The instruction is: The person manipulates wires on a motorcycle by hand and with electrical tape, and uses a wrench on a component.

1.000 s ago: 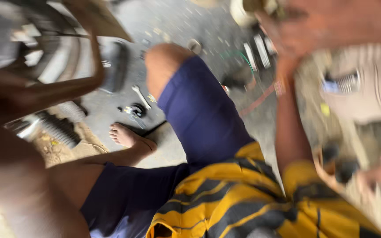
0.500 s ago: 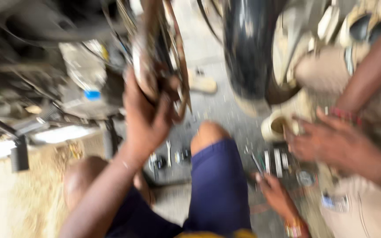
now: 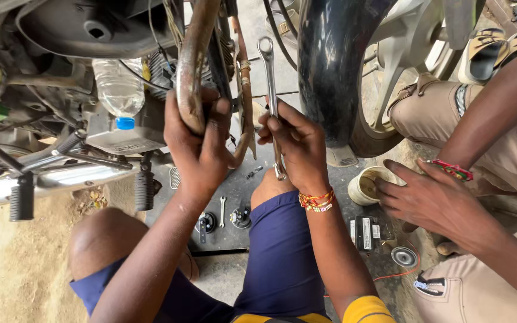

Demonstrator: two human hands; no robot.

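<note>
My left hand (image 3: 197, 142) grips a rusty curved frame tube (image 3: 191, 60) of a motorcycle, fingers wrapped around its lower end. Right beside it, my right hand (image 3: 294, 143) holds a long silver spanner (image 3: 270, 90) upright, its ring end up near the black front tyre (image 3: 330, 66). Between the two hands runs a rusty bracket (image 3: 246, 101) with bolts. My bent knees in blue shorts (image 3: 276, 257) are below.
Another person's hand (image 3: 429, 197) rests at right, above their khaki trousers. A clear plastic bottle (image 3: 118, 90) sits by the engine. Small horns (image 3: 240, 216), a small spanner (image 3: 222, 210), a black box (image 3: 366, 232) and a white cup (image 3: 367, 185) lie on the ground. A chrome exhaust (image 3: 43, 179) runs left.
The view has swung up from my lap to the motorcycle and steadied. My left hand stays on the frame tube; my right hand has come up beside it with the spanner.
</note>
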